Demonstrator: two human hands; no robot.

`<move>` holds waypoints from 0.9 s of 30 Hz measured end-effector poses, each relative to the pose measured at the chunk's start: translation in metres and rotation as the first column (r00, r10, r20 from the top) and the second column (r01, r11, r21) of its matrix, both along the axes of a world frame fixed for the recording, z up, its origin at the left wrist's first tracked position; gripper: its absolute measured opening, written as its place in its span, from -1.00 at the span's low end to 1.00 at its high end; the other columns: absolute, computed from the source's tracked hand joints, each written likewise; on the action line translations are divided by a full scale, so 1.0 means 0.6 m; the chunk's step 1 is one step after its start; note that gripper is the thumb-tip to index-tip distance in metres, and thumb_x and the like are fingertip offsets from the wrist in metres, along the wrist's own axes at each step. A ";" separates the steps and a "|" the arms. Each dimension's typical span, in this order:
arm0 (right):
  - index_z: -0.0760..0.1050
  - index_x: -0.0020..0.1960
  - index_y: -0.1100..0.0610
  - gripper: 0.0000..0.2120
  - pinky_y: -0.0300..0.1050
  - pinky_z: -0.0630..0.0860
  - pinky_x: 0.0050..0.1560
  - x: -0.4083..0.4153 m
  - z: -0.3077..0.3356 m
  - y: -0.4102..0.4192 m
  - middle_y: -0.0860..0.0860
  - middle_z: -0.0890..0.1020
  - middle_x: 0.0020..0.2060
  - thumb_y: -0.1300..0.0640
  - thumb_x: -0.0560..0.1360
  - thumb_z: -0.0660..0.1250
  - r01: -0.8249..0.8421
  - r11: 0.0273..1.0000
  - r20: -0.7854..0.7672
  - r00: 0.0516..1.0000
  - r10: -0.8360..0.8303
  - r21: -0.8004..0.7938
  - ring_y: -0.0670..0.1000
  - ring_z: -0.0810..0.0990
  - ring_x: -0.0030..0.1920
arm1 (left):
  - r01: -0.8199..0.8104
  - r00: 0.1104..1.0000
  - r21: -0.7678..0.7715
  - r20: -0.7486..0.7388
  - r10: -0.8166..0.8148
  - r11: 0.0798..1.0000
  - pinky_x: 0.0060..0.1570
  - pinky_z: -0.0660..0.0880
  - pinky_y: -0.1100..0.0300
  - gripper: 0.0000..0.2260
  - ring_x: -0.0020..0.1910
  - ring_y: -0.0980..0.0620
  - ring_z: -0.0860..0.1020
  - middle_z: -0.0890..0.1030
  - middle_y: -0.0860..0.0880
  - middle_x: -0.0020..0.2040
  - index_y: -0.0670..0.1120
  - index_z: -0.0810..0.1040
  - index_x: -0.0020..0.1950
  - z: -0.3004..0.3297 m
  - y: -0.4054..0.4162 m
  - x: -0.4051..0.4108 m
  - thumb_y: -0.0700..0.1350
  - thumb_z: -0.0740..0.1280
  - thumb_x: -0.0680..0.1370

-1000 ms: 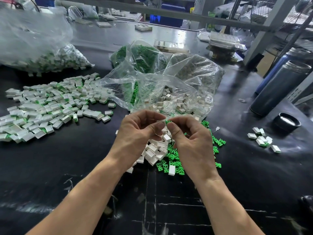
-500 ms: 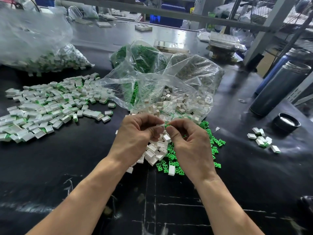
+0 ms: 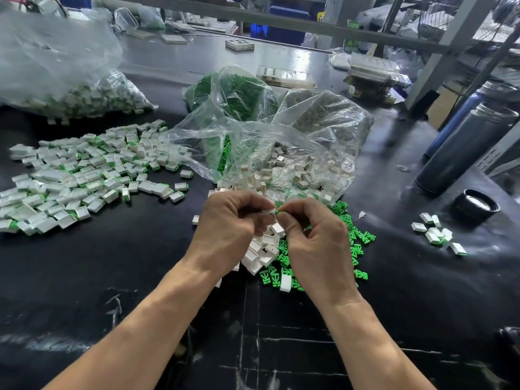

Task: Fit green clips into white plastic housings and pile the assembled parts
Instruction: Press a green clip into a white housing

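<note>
A tied bag of finished parts (image 3: 70, 94) lay at the far left of the black tabletop (image 3: 112, 263); in front of it spread the pile of assembled parts (image 3: 84, 175); at centre, the left hand (image 3: 233, 229) pinched a white housing (image 3: 268, 211) between thumb and fingers; touching it, the right hand (image 3: 315, 243) pinched a green clip (image 3: 278, 211) at the housing's end; loose housings (image 3: 264, 249) and loose clips (image 3: 354, 237) lay beneath both hands; behind them an open bag (image 3: 281, 142) held more of both; at right sat a small cluster of parts (image 3: 436, 235), a black cap (image 3: 475, 205) and a dark flask (image 3: 467, 147).
</note>
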State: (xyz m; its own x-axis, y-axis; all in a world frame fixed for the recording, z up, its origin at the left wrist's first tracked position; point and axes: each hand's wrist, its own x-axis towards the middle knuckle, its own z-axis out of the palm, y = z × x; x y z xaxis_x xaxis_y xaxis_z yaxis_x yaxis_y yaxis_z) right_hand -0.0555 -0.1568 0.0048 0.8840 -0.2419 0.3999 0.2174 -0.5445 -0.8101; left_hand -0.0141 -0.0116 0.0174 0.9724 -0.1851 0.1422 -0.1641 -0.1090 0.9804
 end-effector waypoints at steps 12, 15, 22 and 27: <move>0.64 -0.07 0.06 -0.90 -0.14 0.55 -0.17 0.000 -0.003 0.003 -0.10 0.66 -0.21 0.24 0.54 0.46 0.022 1.000 -0.027 0.999 -0.022 0.013 -0.10 0.61 -0.18 | -0.003 1.000 0.017 0.019 0.002 1.000 -0.29 0.62 0.20 -0.77 -0.37 0.07 0.60 0.69 -0.13 -0.30 -0.16 0.73 -0.12 -0.003 0.001 0.000 -0.47 0.42 0.49; 0.66 -0.10 0.00 -0.85 -0.04 0.58 -0.21 0.002 -0.006 0.004 -0.09 0.67 -0.25 0.24 0.54 0.47 0.011 0.987 -0.058 0.998 -0.001 0.163 -0.08 0.61 -0.25 | -0.016 0.999 -0.070 -0.045 0.013 0.997 -0.30 0.61 0.21 -0.82 -0.37 0.03 0.62 0.71 -0.16 -0.27 -0.21 0.72 -0.11 -0.009 -0.001 0.005 -0.46 0.42 0.50; 0.69 -0.13 0.06 -0.85 0.03 0.60 -0.23 0.003 -0.010 0.004 -0.07 0.67 -0.31 0.29 0.53 0.48 -0.001 0.951 -0.067 0.997 0.023 0.310 -0.09 0.58 -0.30 | -0.028 0.992 -0.161 -0.124 0.008 0.987 -0.32 0.58 0.25 -0.86 -0.39 0.01 0.62 0.71 -0.18 -0.27 -0.22 0.72 -0.12 -0.018 -0.007 0.007 -0.43 0.46 0.48; 0.72 -0.13 0.05 -0.80 -0.09 0.53 -0.34 0.005 -0.007 0.000 -0.05 0.64 -0.40 0.32 0.54 0.46 -0.013 0.921 -0.055 0.998 0.038 0.388 -0.09 0.52 -0.39 | -0.018 0.995 -0.208 -0.097 -0.002 0.978 -0.33 0.59 0.25 -0.84 -0.38 0.05 0.61 0.70 -0.11 -0.30 -0.15 0.72 -0.13 -0.012 -0.013 0.005 -0.40 0.46 0.49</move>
State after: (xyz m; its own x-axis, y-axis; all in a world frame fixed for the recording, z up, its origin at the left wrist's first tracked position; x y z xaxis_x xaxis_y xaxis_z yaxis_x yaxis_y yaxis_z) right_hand -0.0522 -0.1571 0.0004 0.9115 -0.3443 0.2249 0.1709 -0.1804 -0.9686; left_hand -0.0111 -0.0193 0.0100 0.9847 -0.1534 0.0821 -0.0674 0.0987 0.9928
